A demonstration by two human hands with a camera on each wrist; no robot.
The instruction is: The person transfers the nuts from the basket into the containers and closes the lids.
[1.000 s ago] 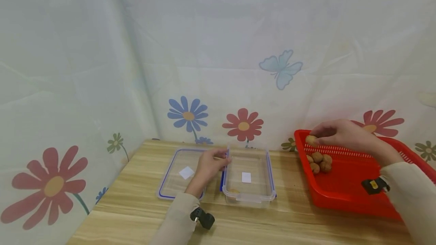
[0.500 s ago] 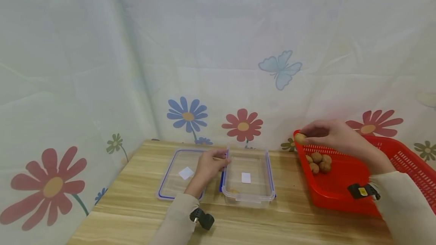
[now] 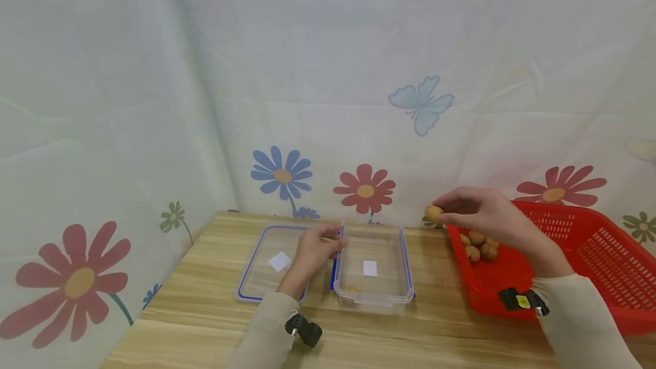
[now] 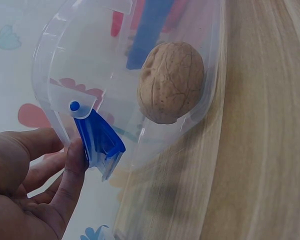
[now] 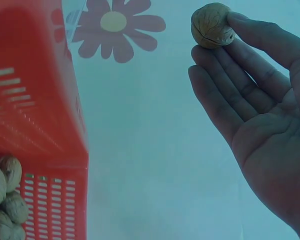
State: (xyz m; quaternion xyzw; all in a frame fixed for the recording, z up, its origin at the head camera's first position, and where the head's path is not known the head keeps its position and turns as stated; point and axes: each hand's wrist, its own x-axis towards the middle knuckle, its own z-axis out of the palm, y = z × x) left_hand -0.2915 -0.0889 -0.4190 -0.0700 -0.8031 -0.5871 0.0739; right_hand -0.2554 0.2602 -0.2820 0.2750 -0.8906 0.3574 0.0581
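Note:
A walnut is pinched between the thumb and fingertips of my right hand, just left of the red basket's rim. The right wrist view shows the same walnut at the fingertips, the palm facing the camera. My left hand pinches the left rim of a clear plastic container, thumb beside its blue latch. Inside that container lies one walnut, seen through the wall in the left wrist view. Several walnuts sit in the left end of the red basket.
A clear lid with a blue seal lies on the wooden table, left of the container. Behind the table hangs a curtain printed with flowers and a butterfly. The basket's raised left wall stands between its walnuts and the container.
My right hand has carried the walnut leftward from above the basket, past its left rim. The left hand and the container have stayed in place.

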